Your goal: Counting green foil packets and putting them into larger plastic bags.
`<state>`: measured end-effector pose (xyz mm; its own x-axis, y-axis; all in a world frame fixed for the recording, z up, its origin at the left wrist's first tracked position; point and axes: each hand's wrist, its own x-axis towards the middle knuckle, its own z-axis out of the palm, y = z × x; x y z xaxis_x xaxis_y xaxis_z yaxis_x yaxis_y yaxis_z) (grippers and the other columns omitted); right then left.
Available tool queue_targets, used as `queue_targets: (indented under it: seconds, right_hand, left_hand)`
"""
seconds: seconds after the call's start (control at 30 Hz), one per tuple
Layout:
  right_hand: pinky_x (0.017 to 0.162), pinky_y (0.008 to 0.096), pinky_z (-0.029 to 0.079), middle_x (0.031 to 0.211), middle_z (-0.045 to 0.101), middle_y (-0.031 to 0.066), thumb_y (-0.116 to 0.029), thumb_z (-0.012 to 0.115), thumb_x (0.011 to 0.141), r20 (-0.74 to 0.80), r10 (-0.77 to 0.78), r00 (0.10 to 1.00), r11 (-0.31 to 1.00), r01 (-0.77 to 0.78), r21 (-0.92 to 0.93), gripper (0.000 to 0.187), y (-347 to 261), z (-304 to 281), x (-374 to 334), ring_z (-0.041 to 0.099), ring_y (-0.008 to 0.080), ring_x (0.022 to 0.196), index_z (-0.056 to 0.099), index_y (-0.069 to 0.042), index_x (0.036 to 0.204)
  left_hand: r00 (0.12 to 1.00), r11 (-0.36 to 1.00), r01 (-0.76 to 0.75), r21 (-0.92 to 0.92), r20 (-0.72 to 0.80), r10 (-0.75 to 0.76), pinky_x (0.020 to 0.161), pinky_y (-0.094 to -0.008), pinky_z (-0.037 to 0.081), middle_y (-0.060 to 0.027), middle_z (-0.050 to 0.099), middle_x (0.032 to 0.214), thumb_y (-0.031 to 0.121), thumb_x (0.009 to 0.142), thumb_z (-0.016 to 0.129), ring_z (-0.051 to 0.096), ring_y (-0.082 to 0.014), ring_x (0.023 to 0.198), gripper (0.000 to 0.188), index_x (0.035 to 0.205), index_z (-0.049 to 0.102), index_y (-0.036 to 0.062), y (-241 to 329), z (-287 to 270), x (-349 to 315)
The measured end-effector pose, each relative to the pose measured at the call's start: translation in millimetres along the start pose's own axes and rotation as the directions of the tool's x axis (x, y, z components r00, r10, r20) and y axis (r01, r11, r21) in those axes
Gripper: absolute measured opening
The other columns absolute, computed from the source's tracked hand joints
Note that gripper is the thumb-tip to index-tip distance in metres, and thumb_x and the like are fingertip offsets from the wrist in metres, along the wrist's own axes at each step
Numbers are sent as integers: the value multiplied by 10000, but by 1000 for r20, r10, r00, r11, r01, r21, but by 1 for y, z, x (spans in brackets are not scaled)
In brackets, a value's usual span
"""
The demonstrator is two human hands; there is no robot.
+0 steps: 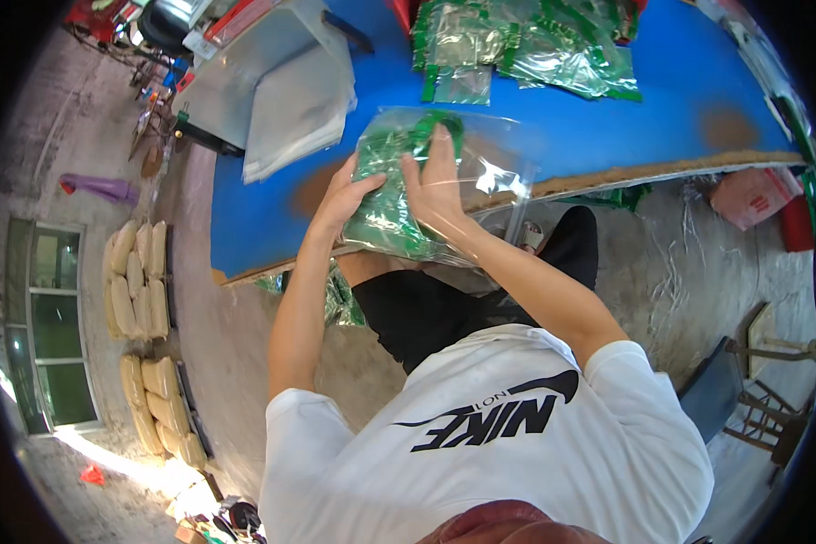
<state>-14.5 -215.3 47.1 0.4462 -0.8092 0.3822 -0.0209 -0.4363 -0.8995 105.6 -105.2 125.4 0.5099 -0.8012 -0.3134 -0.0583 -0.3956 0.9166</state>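
Note:
A clear plastic bag (491,186) with green-and-clear packets (385,210) in it lies at the front edge of the blue table (553,127), partly overhanging it. My left hand (338,198) grips the bag's left side, its thumb on top and its other fingers partly hidden. On the upper part of the packets rests my right hand (437,186), fingers stretched forward and thumb apart. I cannot tell whether the bag's film passes over or under this hand. The bag's right part is see-through, with no packets in it.
A pile of green-edged clear packets (526,45) lies at the table's far side. Stacked clear bags (299,113) sit at the left. Below are a pink sack (754,197) and, at right, a chair (721,385). Tan sacks (138,281) stand far left.

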Motion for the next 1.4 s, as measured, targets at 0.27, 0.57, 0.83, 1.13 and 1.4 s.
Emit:
queue_targets:
  seconds: [0.27,0.57,0.83,1.13,1.4]
  right_hand:
    - [1129,502,303,1409,471,281,-267,464,998,417,-295,860,879,415,-235,511,33,-79,22,427,432,1328,447,86,1367]
    - [1151,568,217,1490,381,251,-350,513,914,697,-155,700,460,676,-576,675,49,-46,41,331,396,1397,398,91,1411]
    - [926,437,489,1152,614,225,-226,544,894,780,-17,625,956,239,-171,306,0,-123,29,595,376,1078,613,-20,1110]
    - [835,439,511,1062,638,146,-21,604,839,720,-525,454,815,512,272,186,9,-93,-33,624,343,967,607,-41,1025]
    - [781,405,522,980,661,144,-158,694,821,401,-507,763,823,567,-39,278,1,-145,77,647,327,908,638,-51,1072]
  left_hand:
    - [995,954,-98,-283,-8,100,1157,-353,277,-167,380,1514,363,954,633,381,-240,1388,878,1534,127,-58,-14,-45,14]
    - [953,940,-238,-243,128,275,1157,-337,258,-131,327,1540,40,760,770,367,-232,1385,1014,1561,149,17,-38,-36,46]
    - [964,950,-226,-216,94,251,1199,-364,152,-190,154,1619,80,792,763,156,-273,1499,1027,1575,99,62,-21,-29,-8]
    - [936,804,-331,494,68,344,1173,-394,255,-170,357,1548,231,842,748,316,-313,1439,810,1524,332,97,25,-44,2]
    - [784,129,-271,954,141,604,1179,-584,130,-145,270,1593,572,889,571,253,-382,1454,788,1505,367,126,-3,40,15]
